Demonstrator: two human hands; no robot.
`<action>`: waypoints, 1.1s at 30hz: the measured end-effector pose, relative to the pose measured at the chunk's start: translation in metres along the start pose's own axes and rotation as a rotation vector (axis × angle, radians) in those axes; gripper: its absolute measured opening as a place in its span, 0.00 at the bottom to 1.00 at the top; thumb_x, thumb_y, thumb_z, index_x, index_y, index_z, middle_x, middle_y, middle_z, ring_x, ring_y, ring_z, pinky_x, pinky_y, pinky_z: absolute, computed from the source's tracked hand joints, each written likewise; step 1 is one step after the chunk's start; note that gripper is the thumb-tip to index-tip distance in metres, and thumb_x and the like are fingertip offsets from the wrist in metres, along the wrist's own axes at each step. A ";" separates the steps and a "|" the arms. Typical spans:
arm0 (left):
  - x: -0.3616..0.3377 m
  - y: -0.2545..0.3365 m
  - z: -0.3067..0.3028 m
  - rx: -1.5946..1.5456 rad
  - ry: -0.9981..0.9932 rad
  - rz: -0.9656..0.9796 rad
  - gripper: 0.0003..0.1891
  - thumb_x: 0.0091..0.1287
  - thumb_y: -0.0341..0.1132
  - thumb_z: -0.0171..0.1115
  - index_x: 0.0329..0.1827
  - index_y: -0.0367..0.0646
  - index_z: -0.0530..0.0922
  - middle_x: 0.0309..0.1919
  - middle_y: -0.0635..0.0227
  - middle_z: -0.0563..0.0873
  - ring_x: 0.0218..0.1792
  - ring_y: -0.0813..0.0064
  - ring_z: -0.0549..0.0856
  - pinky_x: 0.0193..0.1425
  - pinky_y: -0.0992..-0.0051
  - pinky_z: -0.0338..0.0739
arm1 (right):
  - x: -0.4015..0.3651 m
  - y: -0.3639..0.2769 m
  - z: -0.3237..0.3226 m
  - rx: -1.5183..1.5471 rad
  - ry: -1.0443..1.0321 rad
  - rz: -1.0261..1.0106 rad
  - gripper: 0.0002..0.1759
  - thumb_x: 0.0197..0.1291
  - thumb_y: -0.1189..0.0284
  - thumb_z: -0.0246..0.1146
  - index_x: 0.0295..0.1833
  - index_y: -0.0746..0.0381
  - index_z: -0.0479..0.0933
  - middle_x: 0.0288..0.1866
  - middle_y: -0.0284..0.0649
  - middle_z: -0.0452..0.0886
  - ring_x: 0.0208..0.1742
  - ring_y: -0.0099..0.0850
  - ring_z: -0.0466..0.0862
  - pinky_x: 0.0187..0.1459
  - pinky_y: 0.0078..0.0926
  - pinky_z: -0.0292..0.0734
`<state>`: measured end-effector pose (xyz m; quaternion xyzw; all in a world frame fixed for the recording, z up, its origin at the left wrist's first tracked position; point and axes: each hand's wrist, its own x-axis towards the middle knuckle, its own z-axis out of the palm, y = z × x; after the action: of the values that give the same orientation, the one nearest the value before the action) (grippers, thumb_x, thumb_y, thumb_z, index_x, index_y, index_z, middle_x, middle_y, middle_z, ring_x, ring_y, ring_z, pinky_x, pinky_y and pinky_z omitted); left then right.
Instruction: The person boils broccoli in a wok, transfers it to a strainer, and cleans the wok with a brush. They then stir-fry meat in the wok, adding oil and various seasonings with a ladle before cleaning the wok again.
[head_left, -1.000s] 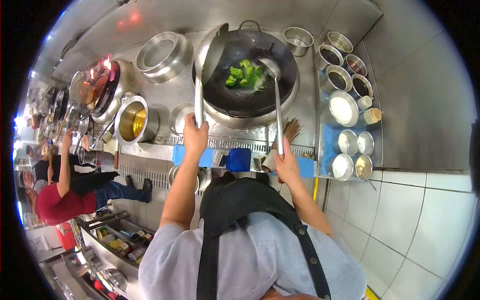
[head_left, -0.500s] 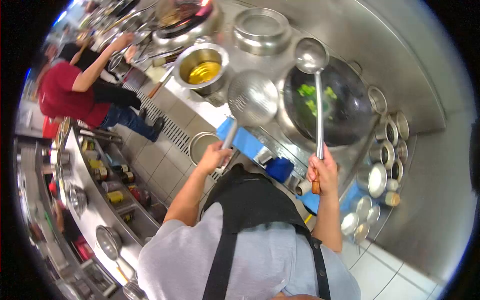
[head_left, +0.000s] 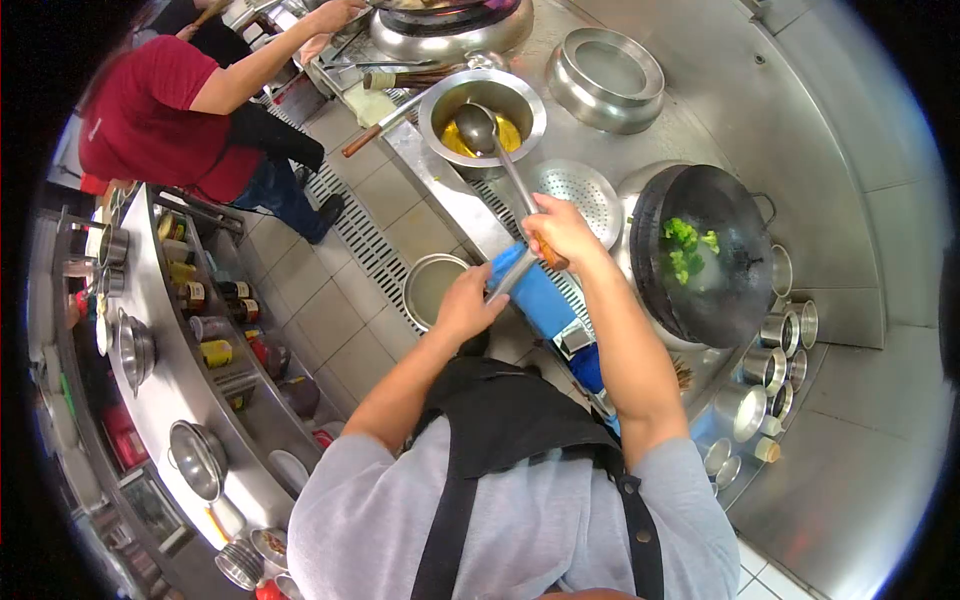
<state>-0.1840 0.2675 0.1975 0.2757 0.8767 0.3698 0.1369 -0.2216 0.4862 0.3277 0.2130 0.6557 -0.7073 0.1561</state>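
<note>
My right hand grips the wooden end of a long metal ladle. The ladle's bowl is inside a deep steel pot, at the yellow oil. My left hand is closed around the handle of a round perforated skimmer. The skimmer's disc lies over the counter between the pot and the wok, partly hidden behind my right hand. Green broccoli pieces sit in the black wok at right, with neither hand touching it.
Steel containers and a jar of white contents line the right side. An upturned-looking steel ring stands behind. A person in a red shirt works at upper left. Blue cloth lies along the counter's front edge.
My right hand has swung the ladle from above the wok leftward into the oil pot. My view has shifted, and the left hand still holds the skimmer.
</note>
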 end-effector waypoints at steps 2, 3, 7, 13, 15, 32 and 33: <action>-0.014 0.028 -0.021 -0.201 0.127 -0.015 0.28 0.63 0.38 0.75 0.65 0.36 0.79 0.55 0.53 0.86 0.55 0.51 0.86 0.62 0.57 0.81 | 0.001 -0.003 0.009 -0.015 0.127 0.010 0.37 0.66 0.79 0.62 0.80 0.68 0.63 0.26 0.34 0.75 0.21 0.23 0.76 0.20 0.24 0.71; -0.021 0.041 -0.028 -0.211 0.099 0.005 0.29 0.62 0.36 0.75 0.65 0.36 0.78 0.54 0.53 0.87 0.55 0.53 0.87 0.61 0.57 0.82 | -0.003 -0.003 0.009 -0.093 0.081 0.012 0.40 0.67 0.78 0.62 0.83 0.66 0.60 0.29 0.35 0.77 0.22 0.23 0.76 0.21 0.24 0.71; -0.034 0.058 -0.005 -0.252 -0.051 0.135 0.27 0.63 0.37 0.75 0.64 0.37 0.79 0.54 0.52 0.86 0.57 0.52 0.86 0.64 0.57 0.80 | -0.027 0.021 0.022 0.285 0.185 -0.120 0.33 0.68 0.75 0.62 0.77 0.69 0.63 0.31 0.36 0.78 0.23 0.25 0.78 0.22 0.27 0.75; -0.027 0.094 0.059 -0.067 -0.293 0.358 0.33 0.62 0.42 0.77 0.69 0.39 0.77 0.61 0.51 0.83 0.66 0.49 0.81 0.71 0.56 0.75 | -0.101 0.030 -0.033 0.811 -0.041 -0.244 0.21 0.75 0.72 0.57 0.71 0.62 0.67 0.38 0.36 0.76 0.25 0.23 0.77 0.23 0.25 0.75; -0.023 0.108 0.084 -0.005 -0.358 0.452 0.36 0.59 0.47 0.79 0.69 0.41 0.78 0.66 0.52 0.81 0.72 0.48 0.75 0.75 0.51 0.69 | -0.137 0.046 -0.055 0.993 -0.142 -0.321 0.23 0.78 0.71 0.54 0.74 0.64 0.68 0.40 0.36 0.74 0.24 0.20 0.75 0.23 0.22 0.75; -0.037 0.167 0.203 0.387 -0.319 0.602 0.33 0.58 0.46 0.78 0.64 0.37 0.81 0.64 0.55 0.84 0.73 0.46 0.76 0.80 0.44 0.63 | -0.322 0.200 -0.239 0.239 0.768 -0.137 0.42 0.71 0.77 0.59 0.88 0.55 0.56 0.30 0.32 0.77 0.23 0.22 0.77 0.25 0.25 0.75; -0.039 0.182 0.193 0.394 -0.320 0.600 0.33 0.58 0.46 0.78 0.64 0.37 0.81 0.64 0.55 0.84 0.73 0.46 0.76 0.80 0.44 0.63 | -0.329 0.198 -0.242 0.244 0.764 -0.139 0.42 0.71 0.77 0.59 0.88 0.55 0.56 0.30 0.32 0.77 0.23 0.22 0.77 0.25 0.25 0.75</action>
<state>0.0030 0.4601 0.1976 0.5949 0.7788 0.1704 0.1023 0.1837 0.6893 0.3118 0.4325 0.5905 -0.6590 -0.1731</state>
